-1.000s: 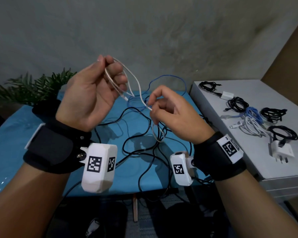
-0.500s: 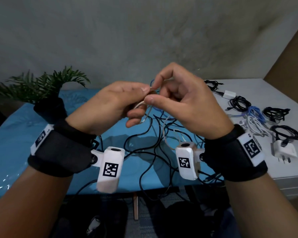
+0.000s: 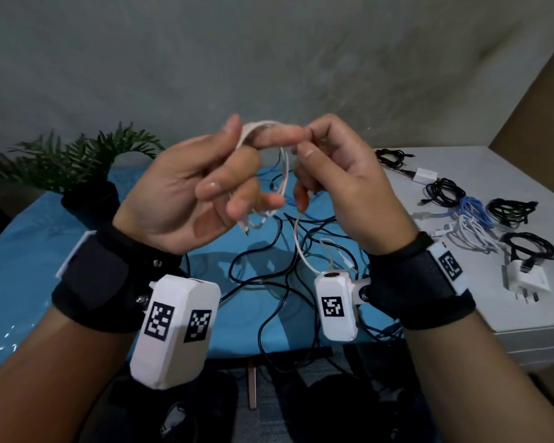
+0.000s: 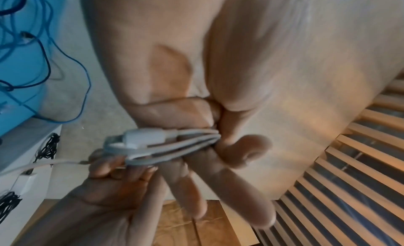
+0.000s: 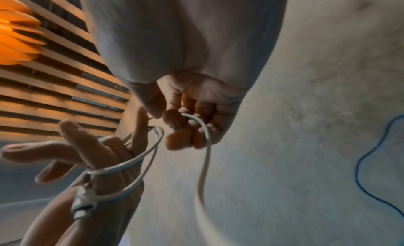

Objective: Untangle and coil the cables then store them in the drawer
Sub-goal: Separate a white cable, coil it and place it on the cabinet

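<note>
The white cable (image 3: pixel 283 174) sits at the centre of the head view, raised above the blue table (image 3: pixel 29 266), with several loops already wound round the left hand (image 3: pixel 186 193). That hand has its index and thumb stretched out as a spool while the lower fingers curl to pin the loops; the left wrist view shows the strands and a white plug (image 4: pixel 144 137) pressed under the thumb. The right hand (image 3: pixel 343 187) pinches the free run of the cable between thumb and curled fingers — its tail drops toward the tangle of black and blue cables (image 3: pixel 269 276) below.

To do the winding well, I judge each new turn should lie beside the last at even tension, the right hand feeding slack so the tail does not drag the tangle up with it.

Hard to make out: how many turns there are, and whether the tail is free of the black cables — the wrist cameras block that spot. Coiled cables (image 3: pixel 480 215) lie on the white cabinet (image 3: pixel 461 311) at right; no open drawer is visible.
</note>
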`<action>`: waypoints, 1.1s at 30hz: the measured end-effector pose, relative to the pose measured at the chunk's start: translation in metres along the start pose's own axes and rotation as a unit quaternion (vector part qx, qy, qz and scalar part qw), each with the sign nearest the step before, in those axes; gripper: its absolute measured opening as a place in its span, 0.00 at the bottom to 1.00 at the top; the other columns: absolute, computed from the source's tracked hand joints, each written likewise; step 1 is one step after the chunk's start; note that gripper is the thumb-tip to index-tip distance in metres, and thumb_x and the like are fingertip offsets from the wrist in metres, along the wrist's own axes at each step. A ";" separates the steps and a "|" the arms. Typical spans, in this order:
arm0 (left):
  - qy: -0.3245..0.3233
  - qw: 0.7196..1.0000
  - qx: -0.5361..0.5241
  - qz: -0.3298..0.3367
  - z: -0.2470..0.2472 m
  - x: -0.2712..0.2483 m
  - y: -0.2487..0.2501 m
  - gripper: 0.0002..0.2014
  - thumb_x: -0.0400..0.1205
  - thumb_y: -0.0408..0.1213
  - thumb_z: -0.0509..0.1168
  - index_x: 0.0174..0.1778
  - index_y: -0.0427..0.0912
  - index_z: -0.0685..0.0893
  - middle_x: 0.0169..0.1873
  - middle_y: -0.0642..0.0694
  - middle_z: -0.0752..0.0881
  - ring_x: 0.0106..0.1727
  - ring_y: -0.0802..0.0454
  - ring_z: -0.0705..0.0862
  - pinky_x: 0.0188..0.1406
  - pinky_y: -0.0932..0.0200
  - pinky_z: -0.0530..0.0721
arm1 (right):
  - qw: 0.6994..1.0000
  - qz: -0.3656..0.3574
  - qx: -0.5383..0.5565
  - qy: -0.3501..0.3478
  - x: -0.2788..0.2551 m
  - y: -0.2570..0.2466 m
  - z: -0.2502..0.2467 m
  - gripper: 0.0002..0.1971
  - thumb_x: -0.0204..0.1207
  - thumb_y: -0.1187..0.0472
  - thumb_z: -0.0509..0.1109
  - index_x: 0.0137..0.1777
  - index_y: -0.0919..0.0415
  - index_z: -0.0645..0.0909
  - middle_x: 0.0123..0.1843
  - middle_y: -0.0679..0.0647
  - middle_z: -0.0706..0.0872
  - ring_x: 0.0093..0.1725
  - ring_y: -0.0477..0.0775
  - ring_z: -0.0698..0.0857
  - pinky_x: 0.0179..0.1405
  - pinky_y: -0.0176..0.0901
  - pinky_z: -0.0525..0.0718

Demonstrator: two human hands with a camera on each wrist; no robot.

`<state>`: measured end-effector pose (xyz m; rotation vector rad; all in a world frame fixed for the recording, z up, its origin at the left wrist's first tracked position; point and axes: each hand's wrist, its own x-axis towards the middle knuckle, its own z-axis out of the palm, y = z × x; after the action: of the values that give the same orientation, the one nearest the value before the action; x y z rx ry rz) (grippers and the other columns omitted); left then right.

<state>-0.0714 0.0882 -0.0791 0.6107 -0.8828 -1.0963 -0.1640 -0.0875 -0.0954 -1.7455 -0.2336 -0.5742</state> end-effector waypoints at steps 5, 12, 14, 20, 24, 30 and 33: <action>0.061 0.993 -0.026 0.102 -0.005 -0.001 0.014 0.27 0.94 0.37 0.47 0.84 0.21 0.54 0.29 0.35 0.80 0.43 0.33 0.90 0.69 0.40 0.81 | 0.996 0.080 -0.026 -0.005 0.000 0.012 0.006 0.06 0.91 0.61 0.59 0.58 0.63 0.76 0.35 0.58 0.83 0.31 0.61 0.85 0.36 0.53 0.87; 0.222 0.943 0.165 0.185 -0.017 0.008 0.005 0.21 0.94 0.38 0.46 0.77 0.27 0.69 0.38 0.52 0.89 0.52 0.51 0.92 0.60 0.52 0.86 | 0.958 0.140 -0.195 -0.155 -0.010 0.012 0.025 0.16 0.89 0.52 0.64 0.73 0.54 0.80 0.35 0.49 0.85 0.34 0.50 0.84 0.41 0.49 0.84; 0.258 0.914 0.262 0.173 -0.019 0.009 0.001 0.19 0.94 0.38 0.49 0.76 0.29 0.69 0.40 0.49 0.92 0.53 0.45 0.92 0.60 0.49 0.86 | 0.951 0.106 -0.251 -0.146 -0.008 0.009 0.024 0.14 0.87 0.52 0.66 0.70 0.51 0.84 0.39 0.45 0.86 0.37 0.42 0.82 0.41 0.39 0.78; 0.241 0.697 0.671 0.085 -0.014 0.010 -0.018 0.13 0.91 0.43 0.52 0.56 0.39 0.79 0.40 0.47 0.89 0.36 0.50 0.88 0.44 0.47 0.86 | 0.961 0.020 -0.263 -0.087 -0.006 0.000 0.021 0.09 0.78 0.62 0.64 0.48 0.55 0.86 0.33 0.46 0.85 0.32 0.50 0.81 0.35 0.50 0.78; 0.184 0.817 0.546 -0.016 -0.011 0.006 -0.011 0.17 0.90 0.45 0.54 0.49 0.40 0.83 0.22 0.47 0.79 0.20 0.49 0.71 0.23 0.56 0.72 | 0.983 -0.005 -0.181 0.012 -0.004 0.004 0.008 0.04 0.76 0.68 0.62 0.48 0.60 0.74 0.30 0.47 0.75 0.30 0.52 0.72 0.33 0.52 0.71; 0.116 0.941 0.314 -0.050 -0.012 0.002 -0.006 0.15 0.89 0.39 0.53 0.46 0.35 0.80 0.21 0.49 0.66 0.19 0.55 0.61 0.22 0.60 0.59 | 0.990 -0.052 -0.127 0.040 -0.001 0.015 0.010 0.03 0.86 0.67 0.63 0.56 0.60 0.74 0.42 0.57 0.81 0.42 0.55 0.81 0.47 0.56 0.82; 0.090 0.985 0.149 0.006 -0.008 0.002 -0.002 0.11 0.89 0.38 0.49 0.47 0.39 0.74 0.21 0.53 0.73 0.22 0.54 0.76 0.31 0.59 0.77 | 0.993 -0.034 -0.100 0.055 0.001 0.021 0.015 0.04 0.89 0.62 0.62 0.54 0.63 0.76 0.40 0.61 0.81 0.40 0.60 0.82 0.45 0.55 0.82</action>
<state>-0.0657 0.0856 -0.0844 0.9371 -0.8972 -0.8872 -0.1498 -0.0790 -0.1153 -1.8967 -0.1622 -0.7630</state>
